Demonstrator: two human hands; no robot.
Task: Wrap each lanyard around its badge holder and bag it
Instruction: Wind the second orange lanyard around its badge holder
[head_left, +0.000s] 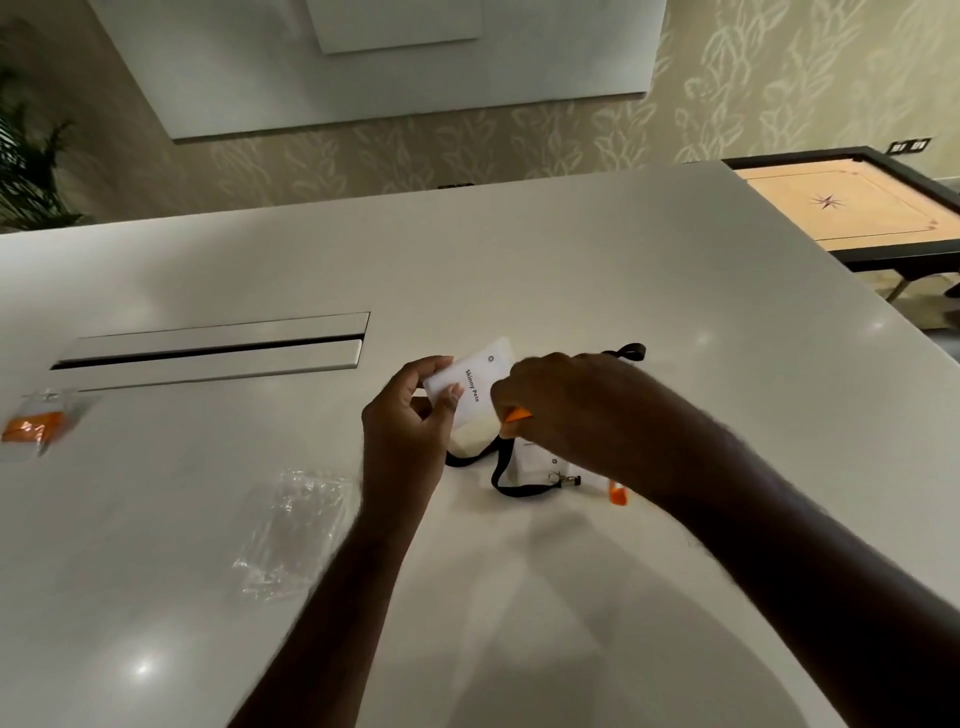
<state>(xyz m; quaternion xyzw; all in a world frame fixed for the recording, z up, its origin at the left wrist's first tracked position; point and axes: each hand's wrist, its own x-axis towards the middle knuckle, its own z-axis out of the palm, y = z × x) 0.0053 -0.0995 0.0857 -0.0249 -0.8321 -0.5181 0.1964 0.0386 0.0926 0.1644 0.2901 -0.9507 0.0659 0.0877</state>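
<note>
Above the pale glossy worktop, the left hand pinches a white card badge holder printed "Skinny Pete" while the right hand grips an orange lanyard strap, a black lanyard lying beneath and clear plastic bags near the left forearm.

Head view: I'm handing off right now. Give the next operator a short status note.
Left hand grips the white "Skinny Pete" badge holder above the white table.
Right hand pinches an orange lanyard strap beside it.
Black lanyard lies loose beneath, by a second badge holder.
Empty clear plastic bags lie left of the hands.
Done: one bagged orange set, far left.
Left: wrap, bag this one, then the rest.
</note>
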